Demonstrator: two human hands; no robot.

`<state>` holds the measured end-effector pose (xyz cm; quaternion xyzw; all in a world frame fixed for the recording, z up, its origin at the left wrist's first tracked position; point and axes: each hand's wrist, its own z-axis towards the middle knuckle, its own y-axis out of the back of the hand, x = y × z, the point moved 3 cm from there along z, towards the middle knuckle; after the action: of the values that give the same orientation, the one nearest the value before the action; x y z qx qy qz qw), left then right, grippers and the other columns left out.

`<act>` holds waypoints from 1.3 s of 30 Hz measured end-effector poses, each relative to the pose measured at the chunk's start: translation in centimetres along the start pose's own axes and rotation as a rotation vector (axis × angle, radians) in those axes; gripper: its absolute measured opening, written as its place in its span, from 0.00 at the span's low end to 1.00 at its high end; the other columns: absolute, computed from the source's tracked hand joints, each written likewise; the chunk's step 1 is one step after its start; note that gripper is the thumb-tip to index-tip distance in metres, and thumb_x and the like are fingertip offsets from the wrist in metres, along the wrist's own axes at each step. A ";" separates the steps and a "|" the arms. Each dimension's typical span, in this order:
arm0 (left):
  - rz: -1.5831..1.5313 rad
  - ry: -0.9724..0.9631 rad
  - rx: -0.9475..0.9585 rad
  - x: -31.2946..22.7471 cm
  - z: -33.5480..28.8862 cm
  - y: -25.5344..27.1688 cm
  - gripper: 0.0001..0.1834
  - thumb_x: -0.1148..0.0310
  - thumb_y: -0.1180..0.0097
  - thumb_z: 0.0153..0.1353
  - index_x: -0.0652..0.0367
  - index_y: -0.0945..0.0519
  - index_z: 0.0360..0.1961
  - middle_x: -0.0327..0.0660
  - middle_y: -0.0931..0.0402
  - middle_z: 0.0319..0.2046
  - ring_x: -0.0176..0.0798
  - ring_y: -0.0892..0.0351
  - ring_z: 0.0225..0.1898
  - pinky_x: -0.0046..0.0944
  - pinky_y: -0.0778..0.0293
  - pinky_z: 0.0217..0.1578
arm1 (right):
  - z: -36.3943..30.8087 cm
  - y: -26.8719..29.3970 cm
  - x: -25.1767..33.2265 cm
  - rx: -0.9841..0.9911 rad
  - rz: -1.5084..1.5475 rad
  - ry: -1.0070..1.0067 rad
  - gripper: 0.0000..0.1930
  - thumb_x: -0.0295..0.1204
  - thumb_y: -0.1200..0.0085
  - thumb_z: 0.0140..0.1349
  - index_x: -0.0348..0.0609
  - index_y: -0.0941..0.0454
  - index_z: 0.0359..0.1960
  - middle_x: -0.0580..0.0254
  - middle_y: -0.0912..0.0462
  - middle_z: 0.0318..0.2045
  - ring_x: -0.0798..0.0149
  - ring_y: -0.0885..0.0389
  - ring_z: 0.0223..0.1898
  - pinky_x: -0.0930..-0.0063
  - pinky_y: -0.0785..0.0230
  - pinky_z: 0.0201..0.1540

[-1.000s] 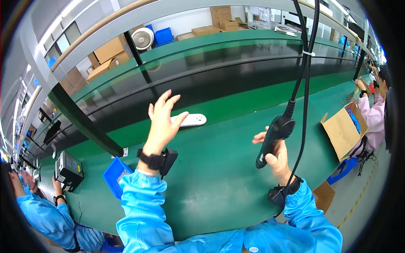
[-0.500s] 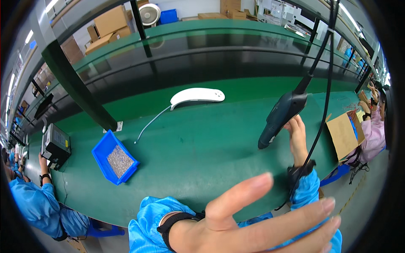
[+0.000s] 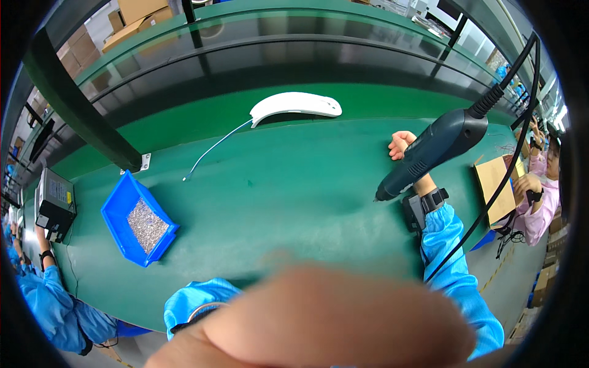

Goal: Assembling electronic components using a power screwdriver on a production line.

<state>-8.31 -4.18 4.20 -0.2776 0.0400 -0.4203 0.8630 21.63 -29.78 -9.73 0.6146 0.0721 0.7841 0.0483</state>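
Note:
My left hand (image 3: pixel 319 325) looms large and blurred at the lower edge, close to the camera; its fingers are smeared and I see nothing held. Out over the green bench, my right hand (image 3: pixel 402 145) has its fingers curled in, nothing showing in them. A dark electric screwdriver (image 3: pixel 435 144) hangs on its cable, tip down, in front of that hand and wrist, hiding part of them. Toward the back of the bench lies a white curved plastic part (image 3: pixel 294 105) with a thin blue-grey cable (image 3: pixel 211 149) trailing left.
A blue bin (image 3: pixel 116 222) of small metal pieces stands on the left of the green bench (image 3: pixel 276 202). Beyond it are a black box-shaped device (image 3: pixel 56 202) and a co-worker's blue sleeve (image 3: pixel 46 300). At right, a co-worker in pink sits by an open carton (image 3: pixel 496 187). Black cable loops past my right arm.
My left hand has come up nearer the camera and blurred. My right hand's outstretched fingers have curled, and it has moved left and farther out behind the screwdriver. The view has shifted.

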 end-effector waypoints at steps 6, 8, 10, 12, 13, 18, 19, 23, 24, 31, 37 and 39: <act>-0.001 -0.021 0.027 1.1 0.2 1.0 0.28 0.60 0.55 0.57 0.72 0.42 0.52 0.41 0.36 0.49 0.38 0.30 0.39 0.35 0.33 0.39 | -0.5 -0.2 2.0 0.026 -0.039 -0.120 0.07 0.31 0.52 0.58 0.39 0.29 0.32 0.67 0.26 0.22 0.77 0.30 0.21 0.87 0.37 0.24; 0.008 -0.016 0.050 1.3 0.5 1.6 0.28 0.60 0.55 0.57 0.72 0.42 0.52 0.41 0.36 0.49 0.38 0.30 0.39 0.35 0.33 0.39 | -0.2 0.0 2.1 0.035 -0.044 -0.110 0.07 0.31 0.52 0.58 0.39 0.29 0.32 0.67 0.26 0.22 0.77 0.30 0.21 0.87 0.37 0.24; 0.009 0.006 0.065 0.9 1.1 2.3 0.28 0.60 0.55 0.57 0.72 0.42 0.52 0.41 0.36 0.49 0.38 0.30 0.39 0.35 0.33 0.39 | -0.2 0.4 2.4 0.022 -0.031 -0.113 0.07 0.31 0.52 0.58 0.40 0.29 0.31 0.67 0.26 0.21 0.78 0.30 0.20 0.87 0.37 0.24; 0.017 0.020 0.079 0.8 1.5 2.7 0.28 0.60 0.55 0.57 0.72 0.42 0.52 0.41 0.36 0.49 0.38 0.30 0.39 0.35 0.33 0.39 | -0.3 0.6 2.3 0.019 -0.026 -0.103 0.07 0.31 0.53 0.58 0.40 0.29 0.31 0.67 0.26 0.21 0.78 0.30 0.20 0.87 0.38 0.23; 0.025 0.023 0.085 1.0 1.6 2.7 0.28 0.60 0.55 0.57 0.72 0.42 0.52 0.41 0.36 0.49 0.38 0.30 0.39 0.35 0.33 0.39 | -0.2 0.7 2.1 0.032 -0.034 -0.100 0.07 0.31 0.53 0.58 0.40 0.29 0.31 0.67 0.26 0.21 0.78 0.30 0.20 0.87 0.38 0.23; 0.040 0.010 0.082 0.5 1.8 3.3 0.28 0.60 0.55 0.57 0.71 0.42 0.52 0.41 0.36 0.49 0.38 0.30 0.39 0.35 0.33 0.38 | -0.2 0.4 2.0 0.063 -0.053 -0.121 0.07 0.31 0.53 0.58 0.39 0.29 0.32 0.67 0.26 0.22 0.77 0.30 0.22 0.86 0.37 0.26; 0.044 0.007 0.083 0.4 1.9 3.2 0.28 0.60 0.55 0.57 0.71 0.42 0.52 0.41 0.36 0.49 0.38 0.30 0.39 0.35 0.33 0.38 | -0.4 0.2 2.1 0.061 -0.053 -0.119 0.07 0.31 0.53 0.58 0.39 0.29 0.32 0.67 0.26 0.22 0.77 0.30 0.22 0.86 0.37 0.26; 0.066 -0.015 0.091 -0.1 2.2 2.8 0.28 0.60 0.55 0.57 0.71 0.42 0.52 0.41 0.36 0.49 0.38 0.30 0.39 0.35 0.33 0.38 | -0.7 -0.1 2.2 0.063 -0.067 -0.119 0.08 0.31 0.52 0.58 0.39 0.30 0.32 0.66 0.26 0.22 0.76 0.30 0.22 0.86 0.36 0.25; 0.070 -0.020 0.096 -0.1 2.4 2.8 0.28 0.60 0.55 0.57 0.71 0.42 0.52 0.41 0.36 0.49 0.38 0.30 0.39 0.35 0.33 0.38 | -0.5 -0.2 2.1 0.063 -0.062 -0.111 0.08 0.32 0.52 0.58 0.39 0.30 0.33 0.66 0.26 0.22 0.76 0.30 0.22 0.85 0.36 0.24; 0.114 0.003 0.108 0.1 3.3 1.3 0.28 0.60 0.55 0.57 0.71 0.42 0.52 0.41 0.37 0.49 0.38 0.30 0.39 0.35 0.33 0.38 | -2.4 8.4 11.3 -0.293 0.236 0.467 0.09 0.27 0.54 0.57 0.37 0.33 0.38 0.63 0.27 0.30 0.73 0.30 0.30 0.81 0.35 0.33; 0.107 0.019 0.092 0.4 3.6 0.4 0.28 0.60 0.55 0.57 0.71 0.42 0.52 0.41 0.37 0.50 0.38 0.30 0.39 0.35 0.33 0.38 | -11.3 7.8 24.9 -0.164 0.421 0.786 0.11 0.26 0.57 0.57 0.33 0.31 0.39 0.54 0.29 0.38 0.61 0.31 0.44 0.65 0.39 0.51; 0.087 -0.025 0.067 -0.8 3.6 1.6 0.28 0.60 0.55 0.57 0.71 0.42 0.52 0.41 0.37 0.50 0.38 0.30 0.39 0.35 0.33 0.38 | -10.3 -2.6 27.7 -0.149 0.365 0.807 0.11 0.26 0.57 0.57 0.33 0.31 0.39 0.54 0.29 0.38 0.61 0.31 0.44 0.64 0.39 0.51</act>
<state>-6.65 -1.18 6.30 -0.2518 0.0270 -0.3801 0.8896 4.96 -23.19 13.88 0.2571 -0.0809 0.9598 -0.0787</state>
